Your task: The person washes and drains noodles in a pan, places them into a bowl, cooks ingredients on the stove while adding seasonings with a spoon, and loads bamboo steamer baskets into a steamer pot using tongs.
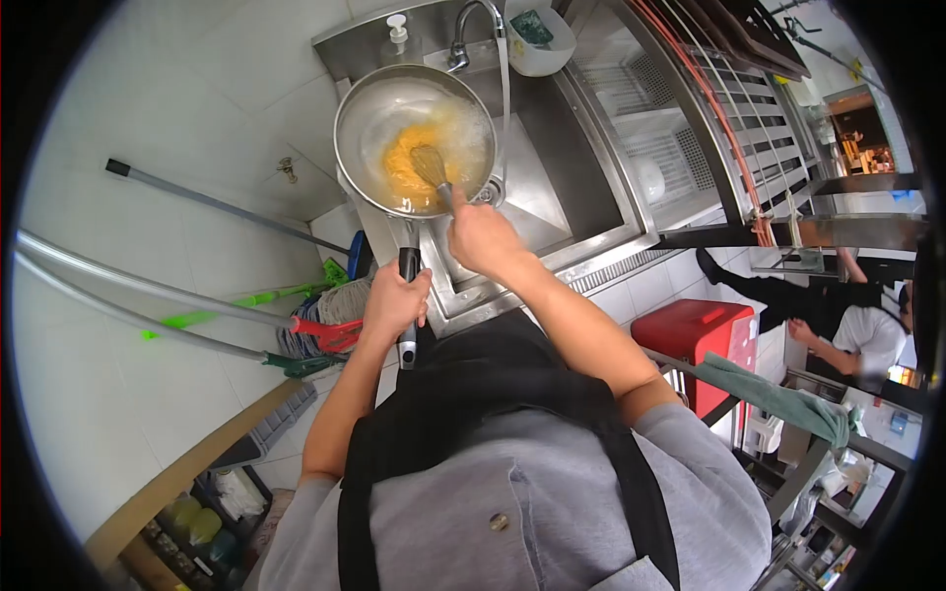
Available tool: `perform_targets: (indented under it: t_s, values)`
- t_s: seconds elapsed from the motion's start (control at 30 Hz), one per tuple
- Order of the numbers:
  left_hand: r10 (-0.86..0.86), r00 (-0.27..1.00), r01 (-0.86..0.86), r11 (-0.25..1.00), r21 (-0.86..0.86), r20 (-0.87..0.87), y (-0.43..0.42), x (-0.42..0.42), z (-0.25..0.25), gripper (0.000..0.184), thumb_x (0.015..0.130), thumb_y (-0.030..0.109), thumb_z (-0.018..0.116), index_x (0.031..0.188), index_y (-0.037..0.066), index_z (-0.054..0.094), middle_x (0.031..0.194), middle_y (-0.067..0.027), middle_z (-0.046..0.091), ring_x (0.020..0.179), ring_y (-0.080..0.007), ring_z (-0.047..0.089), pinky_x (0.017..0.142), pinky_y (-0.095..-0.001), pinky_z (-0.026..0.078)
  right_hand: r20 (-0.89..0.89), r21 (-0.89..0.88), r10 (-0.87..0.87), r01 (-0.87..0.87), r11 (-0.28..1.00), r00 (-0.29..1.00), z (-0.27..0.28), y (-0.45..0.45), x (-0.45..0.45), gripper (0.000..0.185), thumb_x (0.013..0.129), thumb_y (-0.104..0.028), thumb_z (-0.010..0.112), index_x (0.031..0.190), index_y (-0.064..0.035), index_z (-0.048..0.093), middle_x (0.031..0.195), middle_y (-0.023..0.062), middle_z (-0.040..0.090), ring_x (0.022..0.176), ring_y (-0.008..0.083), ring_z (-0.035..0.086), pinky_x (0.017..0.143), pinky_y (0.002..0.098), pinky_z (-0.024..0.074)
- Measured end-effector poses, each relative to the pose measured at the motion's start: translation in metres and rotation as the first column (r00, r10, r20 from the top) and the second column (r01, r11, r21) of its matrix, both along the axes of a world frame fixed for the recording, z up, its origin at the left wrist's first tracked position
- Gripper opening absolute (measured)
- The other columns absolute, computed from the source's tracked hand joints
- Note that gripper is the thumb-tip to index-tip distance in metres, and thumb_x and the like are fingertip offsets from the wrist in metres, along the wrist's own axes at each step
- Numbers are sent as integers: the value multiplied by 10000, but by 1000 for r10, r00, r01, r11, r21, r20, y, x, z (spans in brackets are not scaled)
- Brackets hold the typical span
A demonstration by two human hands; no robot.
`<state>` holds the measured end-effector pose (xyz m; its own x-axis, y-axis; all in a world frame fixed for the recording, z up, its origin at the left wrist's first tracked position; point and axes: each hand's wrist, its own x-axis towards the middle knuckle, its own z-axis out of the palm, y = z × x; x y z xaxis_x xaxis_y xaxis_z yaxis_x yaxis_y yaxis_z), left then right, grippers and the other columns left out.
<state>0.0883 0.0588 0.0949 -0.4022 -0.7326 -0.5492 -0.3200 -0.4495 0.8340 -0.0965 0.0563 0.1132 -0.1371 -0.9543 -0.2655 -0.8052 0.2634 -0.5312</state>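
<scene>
My left hand (396, 300) is wrapped round the black handle (409, 266) of a round metal frying pan (360, 103), which is held up over the left side of the sink. Cloudy liquid with a yellow-orange mass (399, 163) lies in the pan. My right hand (485, 236) grips a whisk (429, 163), its wires down in the yellow mass. Just right of the pan, water runs from the curved tap (478, 15) in a thin stream (505, 94). The whisk's handle is mostly hidden in my fingers.
A steel sink (532, 182) lies beneath and right of the pan. Behind it stand a soap pump (397, 30) and a white tub (542, 59) with a green scourer. Mop poles (158, 276) lean at the left. A red bin (695, 340) and another person (857, 325) are at the right.
</scene>
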Motion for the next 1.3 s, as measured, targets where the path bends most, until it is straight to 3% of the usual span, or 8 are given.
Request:
perform_targets:
  t_s: [0.17,0.33,0.53,0.63,0.7,0.8,0.9,1.3]
  values:
    - [30,973,14,982,-188,230,-10,13,21,210,903,135,623,807,9,484,498,-50,508,367,-158,516,355,-332,419,249,-30,-12,20,999,968,0,-10,28,625,870,-116,508,1412,141,331,932,376,632,925,505,632,882,518,493]
    - [48,895,103,945,-310,443,-18,18,37,264,886,181,625,745,10,481,496,-95,541,397,-217,596,398,-368,459,339,-53,-37,58,997,940,12,-18,47,631,865,-116,513,1413,139,332,955,385,624,957,509,624,896,511,488]
    - [88,847,146,910,-389,524,-27,15,52,242,875,200,641,804,-19,567,524,-129,597,417,-236,622,436,-359,490,487,-74,-71,122,990,871,18,-26,58,661,846,-114,518,1411,162,315,939,401,616,945,509,628,877,507,492]
    - [96,817,175,898,-403,568,-32,15,54,266,873,221,651,807,-23,572,575,-167,615,520,-298,664,514,-393,512,533,-109,-105,192,975,840,20,-27,64,732,805,-95,543,1403,213,253,872,373,636,886,473,661,821,497,523]
    - [112,788,269,822,-503,605,-37,18,47,289,872,247,658,825,-27,576,648,-215,632,677,-393,677,628,-443,516,580,-122,-131,244,962,804,20,-27,67,734,814,-108,552,1404,210,252,863,366,638,869,473,662,797,497,525]
    - [108,778,270,832,-485,619,-38,16,54,299,873,261,657,873,-29,587,735,-254,647,810,-463,646,716,-480,496,644,-86,-160,279,957,748,24,-27,68,693,833,-118,527,1415,173,288,897,401,613,905,504,637,861,501,497]
    - [148,770,352,713,-606,620,-36,10,65,284,882,250,643,921,-27,594,787,-270,659,826,-470,642,722,-488,495,666,-119,-162,318,941,728,26,-28,69,700,828,-115,529,1418,170,282,897,403,610,897,503,637,855,501,498]
    - [162,723,438,645,-626,672,-53,1,92,268,890,212,639,1023,-13,579,843,-295,660,857,-487,633,728,-526,489,722,-178,-139,376,909,678,48,-37,61,782,770,-116,561,1448,138,265,863,363,633,831,457,662,786,475,517]
